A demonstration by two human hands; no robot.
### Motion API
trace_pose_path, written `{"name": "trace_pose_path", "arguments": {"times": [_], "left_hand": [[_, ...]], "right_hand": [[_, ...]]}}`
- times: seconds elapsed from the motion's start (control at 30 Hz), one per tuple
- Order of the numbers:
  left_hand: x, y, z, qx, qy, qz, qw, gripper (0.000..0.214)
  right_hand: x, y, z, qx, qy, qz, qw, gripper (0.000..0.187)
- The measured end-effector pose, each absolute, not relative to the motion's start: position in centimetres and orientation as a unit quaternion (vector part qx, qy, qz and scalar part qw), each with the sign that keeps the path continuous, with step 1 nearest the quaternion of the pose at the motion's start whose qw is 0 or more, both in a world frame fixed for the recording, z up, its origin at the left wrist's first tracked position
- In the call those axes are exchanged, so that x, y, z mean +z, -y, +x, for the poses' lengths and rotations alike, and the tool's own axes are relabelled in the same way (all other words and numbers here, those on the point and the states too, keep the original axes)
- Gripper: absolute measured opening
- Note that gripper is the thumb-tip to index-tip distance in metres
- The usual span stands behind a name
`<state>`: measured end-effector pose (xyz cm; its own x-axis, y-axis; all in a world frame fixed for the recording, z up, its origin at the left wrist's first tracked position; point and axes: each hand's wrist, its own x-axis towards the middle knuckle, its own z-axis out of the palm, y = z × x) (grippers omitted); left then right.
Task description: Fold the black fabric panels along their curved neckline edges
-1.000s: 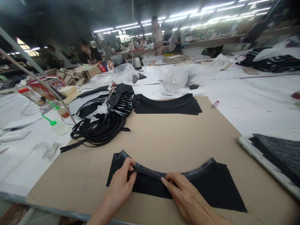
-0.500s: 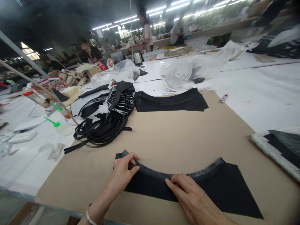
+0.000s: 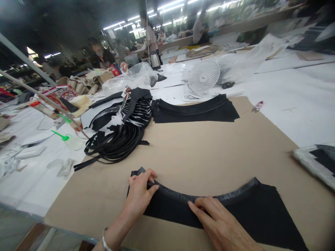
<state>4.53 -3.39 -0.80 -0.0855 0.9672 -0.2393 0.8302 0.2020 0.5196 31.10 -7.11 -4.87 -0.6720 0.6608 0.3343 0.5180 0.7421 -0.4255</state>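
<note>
A black fabric piece (image 3: 235,216) with a curved upper edge lies flat on the brown board in front of me. Along the curve runs a dark grey, shiny strip, folded over the edge. Near the left end, my left hand (image 3: 141,191) grips this edge, thumb on the near side and fingers over the top. Close to the middle of the curve, my right hand (image 3: 217,219) pinches the strip with thumb and bent fingers. Part of the edge is hidden beneath both hands.
Brown board (image 3: 199,150) covers the white table. Beyond lie another black curved piece (image 3: 196,111), coiled black strips (image 3: 117,143), striped material (image 3: 138,111) and a white fan (image 3: 202,76). A green-tipped bottle (image 3: 70,142) stands left; a pale-edged slab (image 3: 311,164) lies right. People work farther back.
My view has turned slightly, so most things sit a little farther right. Both hands stay at nearly the same spots on the black fabric's edge.
</note>
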Motion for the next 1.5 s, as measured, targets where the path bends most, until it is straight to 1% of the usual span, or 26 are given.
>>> {"name": "trace_pose_path", "arguments": {"times": [0.37,0.57,0.73,0.93,1.27,1.5], "left_hand": [[-0.1,3.4,4.5,0.118,-0.732,0.611,0.278,0.016],[1.3,3.4,4.6,0.094,-0.732,0.614,0.28,0.007],[2.0,2.7,4.0,0.069,-0.706,0.631,0.314,0.013],[2.4,2.3,3.5,0.03,-0.683,0.645,0.341,0.015],[2.6,1.6,4.7,-0.028,-0.693,0.66,0.289,0.012],[1.8,1.6,4.6,-0.034,-0.697,0.663,0.271,0.012]], "right_hand": [[-4.7,6.9,31.0,0.154,0.9,-0.331,0.239,0.05],[-4.6,7.0,31.0,0.147,0.902,-0.333,0.233,0.049],[-4.7,7.0,31.0,0.145,0.904,-0.328,0.233,0.048],[-5.0,7.2,31.1,0.175,0.898,-0.334,0.226,0.05],[-4.7,7.0,31.0,0.178,0.894,-0.337,0.236,0.051],[-4.7,7.0,31.0,0.161,0.897,-0.336,0.239,0.052]]}}
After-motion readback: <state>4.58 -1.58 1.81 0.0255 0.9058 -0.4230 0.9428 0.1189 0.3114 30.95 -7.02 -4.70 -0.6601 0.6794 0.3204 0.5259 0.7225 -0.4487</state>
